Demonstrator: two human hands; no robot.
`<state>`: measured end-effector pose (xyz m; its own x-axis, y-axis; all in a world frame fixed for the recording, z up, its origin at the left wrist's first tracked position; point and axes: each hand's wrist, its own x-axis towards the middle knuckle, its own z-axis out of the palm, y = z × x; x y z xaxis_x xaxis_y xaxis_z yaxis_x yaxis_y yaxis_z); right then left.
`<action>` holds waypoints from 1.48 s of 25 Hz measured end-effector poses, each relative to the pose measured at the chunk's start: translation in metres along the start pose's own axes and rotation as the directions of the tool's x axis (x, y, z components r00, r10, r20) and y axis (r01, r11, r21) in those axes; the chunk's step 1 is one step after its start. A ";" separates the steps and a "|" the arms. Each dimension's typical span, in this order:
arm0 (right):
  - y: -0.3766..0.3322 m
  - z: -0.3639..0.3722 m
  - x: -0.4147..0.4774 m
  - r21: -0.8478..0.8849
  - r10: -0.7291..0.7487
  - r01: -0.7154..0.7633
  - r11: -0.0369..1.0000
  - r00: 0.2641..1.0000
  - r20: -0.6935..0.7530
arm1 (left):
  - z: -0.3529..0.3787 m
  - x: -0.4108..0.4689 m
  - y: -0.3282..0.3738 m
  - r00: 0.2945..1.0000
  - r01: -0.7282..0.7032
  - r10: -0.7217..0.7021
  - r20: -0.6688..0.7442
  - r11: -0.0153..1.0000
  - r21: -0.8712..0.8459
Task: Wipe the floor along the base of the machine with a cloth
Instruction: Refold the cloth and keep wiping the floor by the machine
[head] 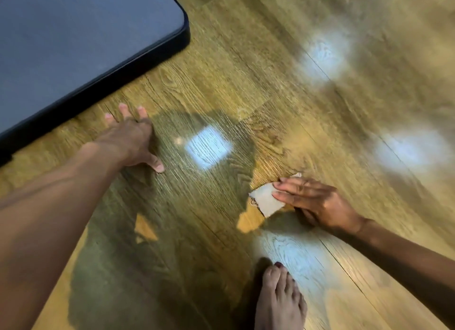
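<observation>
We've got our right hand (315, 201) flat, fingers straight, pressing the pale cloth (266, 199) onto the wood floor (246, 83), well apart from the dark machine (73, 34). The cloth is mostly under the palm, so we can't call its long axis. One corner pokes out left. Our left hand (133, 137) is spread on the floor just beside the machine's base.

small pale cloth (264, 199) flat on wood floor (246, 71); dark machine base (86, 34) well apart
</observation>
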<state>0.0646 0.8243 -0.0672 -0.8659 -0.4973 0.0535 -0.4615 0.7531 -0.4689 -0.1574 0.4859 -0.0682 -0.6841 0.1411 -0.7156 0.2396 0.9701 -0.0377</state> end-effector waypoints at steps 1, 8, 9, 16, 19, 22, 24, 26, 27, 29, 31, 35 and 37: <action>0.003 -0.003 -0.002 0.003 0.000 0.000 1.000 1.000 0.010 | -0.001 -0.001 0.001 1.000 0.004 -0.004 0.006 1.000 -0.001; 0.033 0.005 0.163 0.126 0.164 -0.160 0.979 0.986 -0.026 | -0.006 -0.011 0.006 1.000 -0.009 0.010 0.011 1.000 -0.018; 0.037 0.008 0.187 0.126 0.188 -0.185 0.975 0.982 -0.016 | -0.008 -0.011 0.007 1.000 -0.002 0.003 0.024 1.000 -0.029; 0.072 0.007 0.300 0.076 0.257 -0.256 0.964 0.966 0.001 | -0.009 -0.008 0.010 0.998 0.020 -0.014 0.067 0.996 -0.091; 0.066 0.011 0.318 0.201 0.402 -0.376 0.904 0.910 -0.105 | -0.009 -0.011 0.007 0.999 0.003 0.001 0.050 0.996 -0.093; 0.041 0.018 0.284 0.141 0.270 -0.254 0.957 0.956 -0.112 | -0.008 -0.011 0.009 0.999 0.000 0.005 0.045 0.995 -0.097; 0.036 0.010 0.256 0.045 0.035 -0.036 0.998 0.999 0.024 | -0.012 -0.011 0.011 0.999 0.012 -0.007 0.045 0.995 -0.097; 0.058 -0.005 0.264 0.016 0.019 -0.021 1.000 0.989 0.144 | -0.015 -0.012 0.013 0.998 0.036 -0.029 0.064 0.993 -0.112; 0.071 -0.011 0.276 -0.006 0.079 -0.079 0.997 0.990 0.121 | -0.015 -0.013 0.014 0.997 0.039 -0.030 0.071 0.993 -0.115; 0.088 -0.015 0.300 0.016 0.231 -0.230 0.973 0.972 -0.047 | -0.014 -0.014 0.013 0.997 0.035 -0.028 0.066 0.993 -0.115; 0.080 -0.006 0.292 0.043 0.336 -0.334 0.942 0.934 -0.117 | -0.014 -0.014 0.012 0.998 0.029 -0.022 0.060 0.992 -0.125; 0.044 0.011 0.202 0.047 0.067 -0.067 0.997 0.998 0.001 | -0.013 -0.012 0.011 0.998 0.029 -0.022 0.060 0.991 -0.129; 0.058 0.001 0.198 -0.035 -0.053 0.058 0.998 0.992 0.118 | -0.012 -0.010 0.011 0.999 0.024 -0.017 0.049 0.991 -0.132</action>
<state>-0.1337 0.7691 -0.0852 -0.8113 -0.5841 -0.0258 -0.5172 0.7375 -0.4343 -0.1560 0.4972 -0.0529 -0.6536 0.1145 -0.7481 0.1306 0.9907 0.0375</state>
